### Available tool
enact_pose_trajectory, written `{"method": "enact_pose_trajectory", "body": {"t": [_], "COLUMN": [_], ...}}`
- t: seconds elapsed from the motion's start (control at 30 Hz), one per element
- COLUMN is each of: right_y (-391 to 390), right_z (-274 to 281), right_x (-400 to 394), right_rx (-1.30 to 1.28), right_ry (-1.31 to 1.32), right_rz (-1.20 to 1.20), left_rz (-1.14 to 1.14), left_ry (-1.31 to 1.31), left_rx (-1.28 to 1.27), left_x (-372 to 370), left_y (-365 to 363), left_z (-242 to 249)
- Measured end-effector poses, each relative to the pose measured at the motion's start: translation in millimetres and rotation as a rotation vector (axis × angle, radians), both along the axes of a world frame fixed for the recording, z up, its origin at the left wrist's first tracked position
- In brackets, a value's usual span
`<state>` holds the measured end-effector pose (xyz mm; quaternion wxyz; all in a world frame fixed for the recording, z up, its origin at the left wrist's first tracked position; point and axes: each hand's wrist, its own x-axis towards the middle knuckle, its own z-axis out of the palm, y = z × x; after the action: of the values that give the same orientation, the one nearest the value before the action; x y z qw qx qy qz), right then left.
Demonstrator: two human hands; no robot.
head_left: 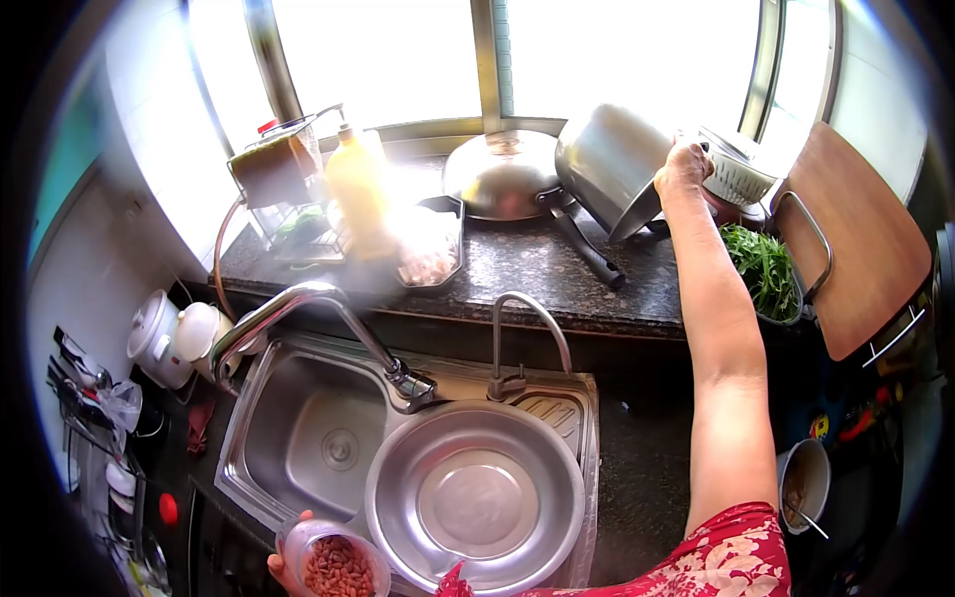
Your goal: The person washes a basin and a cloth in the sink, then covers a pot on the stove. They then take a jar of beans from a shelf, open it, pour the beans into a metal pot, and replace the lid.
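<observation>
My right hand is closed on the handle side of a tall steel pot, which is tilted on its side above the back counter. Just left of the pot sits a frying pan with a domed metal lid. At the bottom edge, my left hand grips a clear plastic tub partly filled with small reddish nuts or beans. The tub is beside a large steel basin that rests over the right part of the sink.
Two curved taps rise behind the basin. On the back counter stand a yellow pump bottle, a tray of pale food, leafy greens and a white colander. A wooden board leans at right.
</observation>
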<state>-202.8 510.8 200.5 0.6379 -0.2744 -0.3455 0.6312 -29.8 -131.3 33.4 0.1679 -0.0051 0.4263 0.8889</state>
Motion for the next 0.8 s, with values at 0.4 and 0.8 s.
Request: {"method": "enact_pose_trajectory", "body": {"t": [0.4,0.8], "right_y": [-24.5,-314.9], "right_z": [66.4,148.0], "right_x": [29.7,248.7], "right_rx": [0.482,0.865], "right_ry": [-0.293,-0.865], "right_rz": [0.312,0.583], "left_rz": [0.043,0.241], "left_ry": [-0.094,0.058], "left_rx": [0.262,0.428], "left_x": [4.2,41.7], "left_y": [-41.1,-140.1], "left_z": [-21.4,-25.2]}}
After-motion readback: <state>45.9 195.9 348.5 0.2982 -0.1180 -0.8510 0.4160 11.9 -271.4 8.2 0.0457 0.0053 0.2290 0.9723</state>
